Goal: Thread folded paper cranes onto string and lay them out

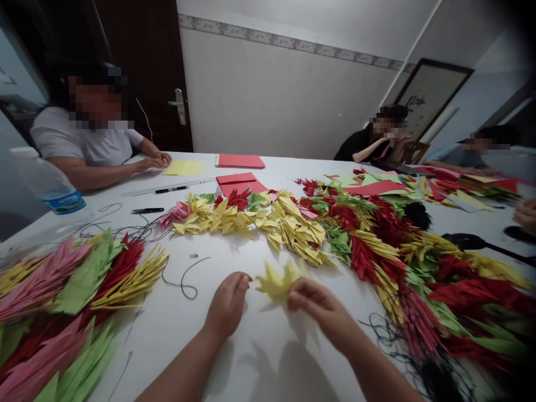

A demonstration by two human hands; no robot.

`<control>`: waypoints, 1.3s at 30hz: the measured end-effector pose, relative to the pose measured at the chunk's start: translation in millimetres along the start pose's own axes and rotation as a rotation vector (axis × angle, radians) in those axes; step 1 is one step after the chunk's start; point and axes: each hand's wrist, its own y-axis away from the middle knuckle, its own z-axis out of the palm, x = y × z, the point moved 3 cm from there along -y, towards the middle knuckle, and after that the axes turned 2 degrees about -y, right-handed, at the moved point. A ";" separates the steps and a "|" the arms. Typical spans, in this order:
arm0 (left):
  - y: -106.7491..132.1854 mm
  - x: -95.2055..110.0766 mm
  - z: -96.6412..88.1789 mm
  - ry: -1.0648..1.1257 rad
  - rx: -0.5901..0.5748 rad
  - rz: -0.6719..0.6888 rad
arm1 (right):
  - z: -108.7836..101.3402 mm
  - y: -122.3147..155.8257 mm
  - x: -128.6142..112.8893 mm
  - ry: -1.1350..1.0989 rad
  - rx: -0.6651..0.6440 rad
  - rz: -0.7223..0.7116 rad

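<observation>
My right hand (318, 306) pinches a yellow folded-paper piece with several pointed tips (274, 280) between thumb and fingers, raised over the white table. Just left of it is my left hand (228, 306), its thumb and fingertips pressed together; whatever they hold, if anything, is too small to make out. A small gap separates the left fingertips from the yellow paper. Beyond both hands lies a long string of folded paper points (293, 229) in yellow, red, green and pink. A loose dark thread (184, 287) curls on the table to the left.
Bundles of folded paper (87, 268) with threads lie at left, more garland (368, 257) at right. Small black snips (147, 211), a pen (171, 190), red paper sheets (240, 161) and a plastic bottle (62, 195) stand or lie farther off. Several people sit around the table.
</observation>
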 end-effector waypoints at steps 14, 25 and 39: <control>-9.3 -27.5 -11.8 0.824 0.357 -0.239 | -46.1 -46.5 19.7 0.504 0.346 -0.270; -7.4 -23.0 -14.8 0.671 0.331 -0.231 | -23.4 -53.4 57.8 0.711 0.014 -0.379; 37.4 71.7 41.8 -1.028 -0.404 0.002 | -29.2 -60.4 65.8 0.062 0.101 -0.207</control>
